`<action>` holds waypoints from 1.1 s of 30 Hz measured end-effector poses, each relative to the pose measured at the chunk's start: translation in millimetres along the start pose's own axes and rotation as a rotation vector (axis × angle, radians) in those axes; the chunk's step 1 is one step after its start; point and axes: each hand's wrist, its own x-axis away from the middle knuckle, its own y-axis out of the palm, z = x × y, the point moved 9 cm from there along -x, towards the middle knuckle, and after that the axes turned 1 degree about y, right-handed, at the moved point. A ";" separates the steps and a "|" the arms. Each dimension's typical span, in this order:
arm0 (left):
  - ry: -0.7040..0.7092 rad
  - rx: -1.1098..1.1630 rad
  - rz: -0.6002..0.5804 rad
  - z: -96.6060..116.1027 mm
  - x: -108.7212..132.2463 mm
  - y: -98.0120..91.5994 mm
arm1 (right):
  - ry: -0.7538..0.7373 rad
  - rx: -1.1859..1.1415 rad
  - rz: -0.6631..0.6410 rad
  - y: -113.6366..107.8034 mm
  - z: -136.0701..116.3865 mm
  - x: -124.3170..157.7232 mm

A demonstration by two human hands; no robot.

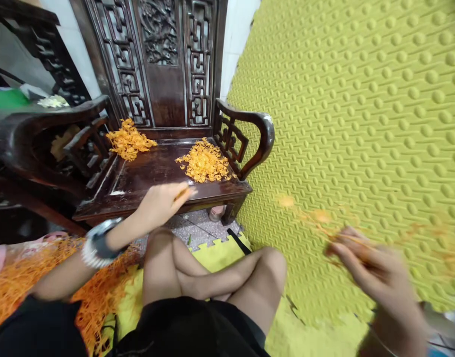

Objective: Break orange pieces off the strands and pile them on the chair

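Observation:
My left hand, with a pale bracelet at its wrist, is raised before the front edge of the dark wooden chair. Its fingers are closed, and a bit of orange shows between them. Out to the right, my right hand is closed around thin orange strands, which are smeared by motion. On the chair seat lie two heaps: an orange pile of small frilly pieces at the right, and another orange pile at the back left.
A large tangle of orange strands spreads over the floor at left. The yellow foam mat stands along the right side, with more yellow mat beneath my crossed legs. The chair's curved armrests flank the seat.

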 end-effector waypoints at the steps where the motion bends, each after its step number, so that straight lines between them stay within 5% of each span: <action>1: -0.016 0.040 0.004 -5.8 -25.3 13.3 | 0.002 0.006 0.013 15.7 -2.8 -7.6; 4: -0.170 0.160 0.006 -33.9 -99.6 60.3 | 0.088 0.042 0.075 58.3 -9.5 -30.1; 7: -0.188 0.221 -0.032 -51.0 -152.7 102.3 | 0.157 0.021 0.109 77.0 -12.8 -42.2; 10: -0.197 0.257 -0.023 -59.6 -177.9 122.9 | 0.154 0.006 0.115 77.6 -11.0 -44.7; 13: -0.206 0.283 0.055 -49.9 -181.5 116.0 | 0.095 0.019 0.080 79.6 -7.0 -46.8; 16: 0.000 0.417 0.121 -0.8 -162.1 84.6 | 0.057 0.006 -0.015 91.6 -3.2 -54.3; 18: 0.412 0.620 0.113 59.2 -126.9 53.4 | 0.043 -0.017 -0.065 99.8 -3.9 -60.9; 20: 0.725 0.512 0.014 108.3 -79.9 37.7 | 0.024 -0.058 -0.101 105.8 -8.6 -65.9; 21: 0.795 0.379 0.055 121.5 -59.8 30.2 | 0.008 -0.081 -0.126 108.4 -12.5 -66.8; 26: 0.913 0.005 0.268 132.4 4.9 10.5 | -0.100 -0.022 -0.365 119.1 -40.0 -51.1; 33: 0.960 0.029 -0.097 132.8 57.7 8.4 | -0.238 -0.022 -0.560 118.4 -86.4 -22.1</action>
